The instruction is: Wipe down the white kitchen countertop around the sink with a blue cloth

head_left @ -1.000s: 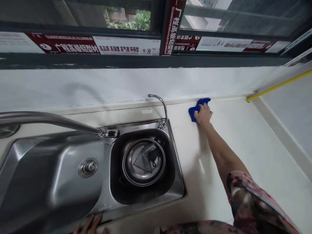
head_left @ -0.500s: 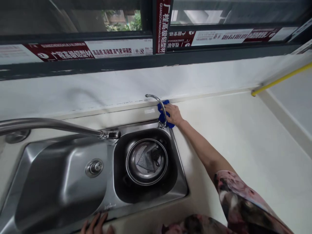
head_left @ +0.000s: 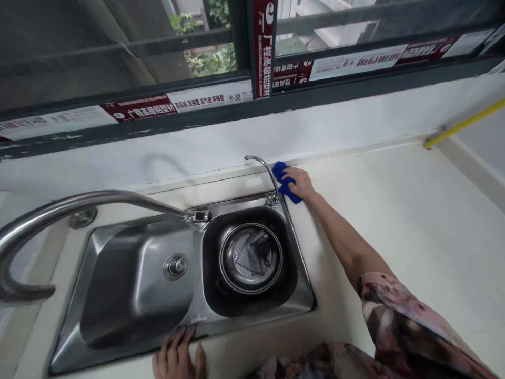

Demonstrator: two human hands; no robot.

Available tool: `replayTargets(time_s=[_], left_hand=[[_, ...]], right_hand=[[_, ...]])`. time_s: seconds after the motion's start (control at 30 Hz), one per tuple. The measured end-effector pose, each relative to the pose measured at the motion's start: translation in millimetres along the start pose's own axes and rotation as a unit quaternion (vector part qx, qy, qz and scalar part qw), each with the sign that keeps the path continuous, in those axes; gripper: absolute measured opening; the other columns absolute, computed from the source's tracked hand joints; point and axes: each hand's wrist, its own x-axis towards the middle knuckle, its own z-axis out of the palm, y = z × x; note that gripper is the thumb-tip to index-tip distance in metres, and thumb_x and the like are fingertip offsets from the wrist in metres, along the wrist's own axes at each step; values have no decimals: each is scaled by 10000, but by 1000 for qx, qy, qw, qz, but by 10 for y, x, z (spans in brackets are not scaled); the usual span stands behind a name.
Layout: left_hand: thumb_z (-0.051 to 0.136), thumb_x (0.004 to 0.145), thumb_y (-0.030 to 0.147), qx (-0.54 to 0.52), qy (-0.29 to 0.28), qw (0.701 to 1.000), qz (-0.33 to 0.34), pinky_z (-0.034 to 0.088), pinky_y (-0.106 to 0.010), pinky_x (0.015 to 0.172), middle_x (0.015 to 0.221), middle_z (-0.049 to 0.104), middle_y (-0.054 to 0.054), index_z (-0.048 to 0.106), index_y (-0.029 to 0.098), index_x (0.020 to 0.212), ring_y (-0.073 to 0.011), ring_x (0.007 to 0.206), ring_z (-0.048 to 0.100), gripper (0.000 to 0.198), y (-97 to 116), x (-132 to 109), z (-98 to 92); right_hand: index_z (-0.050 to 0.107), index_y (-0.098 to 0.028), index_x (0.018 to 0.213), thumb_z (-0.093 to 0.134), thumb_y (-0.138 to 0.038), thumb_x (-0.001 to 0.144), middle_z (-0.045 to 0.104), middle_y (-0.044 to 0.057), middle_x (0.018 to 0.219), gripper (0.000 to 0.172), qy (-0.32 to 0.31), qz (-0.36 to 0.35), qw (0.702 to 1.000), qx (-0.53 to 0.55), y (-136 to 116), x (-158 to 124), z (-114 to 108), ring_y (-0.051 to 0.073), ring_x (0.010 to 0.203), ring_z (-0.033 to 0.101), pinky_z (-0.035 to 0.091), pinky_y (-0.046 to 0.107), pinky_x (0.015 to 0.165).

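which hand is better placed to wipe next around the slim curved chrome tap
Right hand, likely: it holds the blue cloth beside the tap; the left hand rests at the steel sink's front edge.

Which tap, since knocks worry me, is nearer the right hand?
The slim tap beside the blue cloth; the thick tap stands farther left, between the basins.

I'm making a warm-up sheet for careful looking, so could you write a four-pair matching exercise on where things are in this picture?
Things:
1. blue cloth
2. round metal vessel
3. left hand
4. yellow pipe

Places:
A. at the front edge of the sink
B. near the far right corner of the counter
C. touched by the right hand
D. inside the right basin

Pairs: 1-C, 2-D, 3-A, 4-B
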Motion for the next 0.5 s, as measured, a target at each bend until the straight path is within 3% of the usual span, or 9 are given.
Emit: replayTargets(time_s=[0.13, 0.27, 0.5], left_hand=[[446, 1013, 392, 8, 17, 999, 28, 342, -638, 1214, 1316, 711, -192, 733, 162, 1250, -399, 1393, 519, 437, 58, 40, -23], [437, 1022, 403, 5, 36, 999, 32, 324, -643, 1224, 1300, 714, -213, 736, 128, 1256, -403, 1406, 508, 469, 118, 81, -19], [428, 1014, 420, -3, 37, 999, 18, 289, -640, 1243, 1291, 710, -208, 745, 124, 1233, -403, 1422, 486, 487, 206, 131, -7]], right_hand=[[782, -193, 1103, 559, -149, 750, 728, 103, 1407, 420, 46, 44, 997, -46, 47, -473, -221, 273, 1368, 623, 432, 466, 1262], [756, -216, 1138, 558, -198, 763, 731, 89, 1407, 425, 73, 56, 993, -72, -243, -1020, -200, 294, 1398, 604, 435, 523, 1232], [760, -267, 1083, 539, -218, 723, 762, 51, 1357, 425, 65, -1, 997, -41, -725, -1833, -151, 277, 1365, 639, 440, 512, 1208]])
